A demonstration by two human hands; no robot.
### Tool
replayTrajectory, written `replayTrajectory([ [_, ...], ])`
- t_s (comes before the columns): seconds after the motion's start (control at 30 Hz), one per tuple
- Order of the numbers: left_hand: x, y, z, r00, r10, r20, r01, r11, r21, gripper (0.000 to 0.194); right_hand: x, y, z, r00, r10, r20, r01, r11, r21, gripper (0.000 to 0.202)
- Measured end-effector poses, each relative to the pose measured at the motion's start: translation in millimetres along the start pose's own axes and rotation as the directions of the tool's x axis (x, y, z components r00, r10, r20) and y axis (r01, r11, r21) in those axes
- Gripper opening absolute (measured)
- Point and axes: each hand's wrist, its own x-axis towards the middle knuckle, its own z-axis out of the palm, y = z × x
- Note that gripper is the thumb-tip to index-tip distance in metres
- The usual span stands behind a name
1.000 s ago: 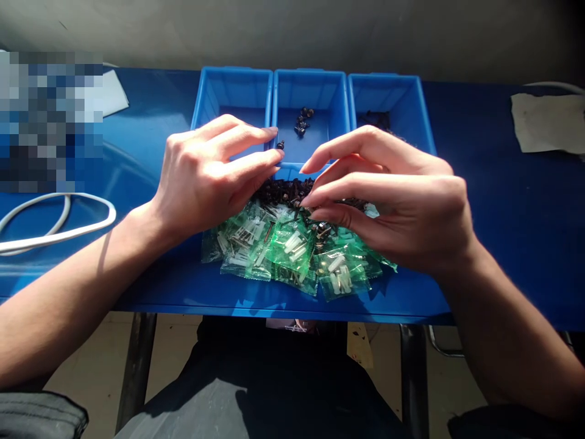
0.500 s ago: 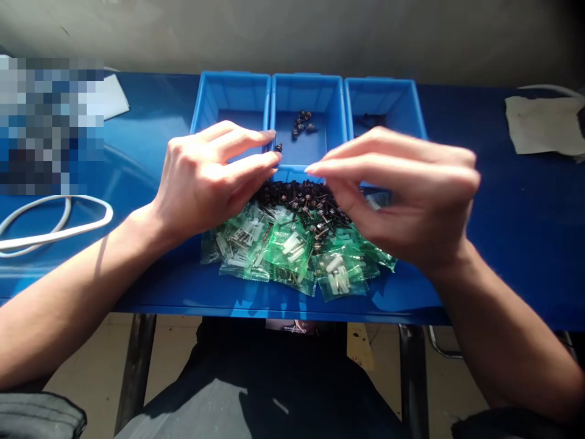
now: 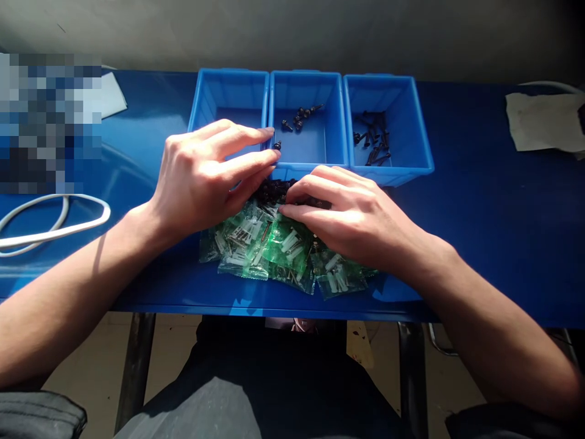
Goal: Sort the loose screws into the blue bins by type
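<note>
Reaching hand: our right hand (image 3: 351,210) is low over the dark screw pile (image 3: 274,190), fingers curled and fingertips among the pieces; its fingers hide what they may be grasping, so we cannot tell its grip.
Bin-side hand: our left hand (image 3: 201,167) lies over the near edges of the left and middle bins, fingers slightly parted; a small black screw (image 3: 277,146) shows between two fingertips, but we cannot tell whether we pinch it or it only lies behind them.
Middle bin (image 3: 307,73): a small cluster of short black screws (image 3: 299,116) lies on its floor, so we judge only a small share of the pieces is here.
Right bin (image 3: 429,155): we see a looser, larger group of dark screws (image 3: 377,137), many longer and slimmer.
Left bin (image 3: 233,72): our hand covers its near part, so we cannot tell all it holds.
Screw pile: directly in front of the middle bin, partly under our right hand; we judge that more screws are loose here than in the bins we can see into.
Packets (image 3: 290,244): several green-tinted clear ones overlap nearest us, with white plugs and screws showing inside; we cannot tell whether every one is sealed.
Blue table (image 3: 479,244): it carries bins, pile and packets, with a white cable (image 3: 55,235) on our left.
</note>
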Motion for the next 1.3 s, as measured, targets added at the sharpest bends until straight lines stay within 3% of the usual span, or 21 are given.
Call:
replayTrajectory([
  [0.43,-3.0,-5.0,2.6,0.998,0.057,-0.023,-0.057,0.998,-0.019,0.027,2.6,-2.4,-5.7,0.998,0.055,0.013,-0.055,0.998,0.018,0.034],
  [0.7,-2.0,-4.5,1.1,0.998,0.064,-0.021,-0.064,0.998,0.005,0.025,-3.5,1.4,-6.2,0.995,0.015,-0.097,-0.006,0.996,0.091,0.022],
  [0.83,-2.7,-4.8,2.0,0.992,0.111,-0.058,-0.110,0.994,0.020,0.025,-2.1,-3.7,-11.7,0.976,0.119,-0.181,-0.071,0.965,0.252,0.018],
  [1.03,-3.3,-7.7,5.2,0.986,0.145,-0.086,-0.142,0.989,0.034,0.024,6.4,-8.6,-19.8,0.911,0.347,-0.222,-0.140,0.768,0.625,0.014],
  [1.17,1.3,0.7,-0.4,0.955,0.227,-0.188,-0.232,0.973,-0.006,0.034,9.1,-10.0,-20.4,0.859,0.454,-0.235,-0.174,0.691,0.702,0.026],
  [1.23,3.6,9.6,-5.4,0.941,0.255,-0.221,-0.272,0.961,-0.048,0.044,9.5,-10.9,-18.4,0.850,0.462,-0.252,-0.167,0.692,0.703,0.026],
  [1.3,4.7,19.1,-9.7,0.939,0.254,-0.230,-0.277,0.958,-0.077,0.039,9.7,-12.4,-15.8,0.854,0.438,-0.280,-0.133,0.705,0.697,0.023],
])
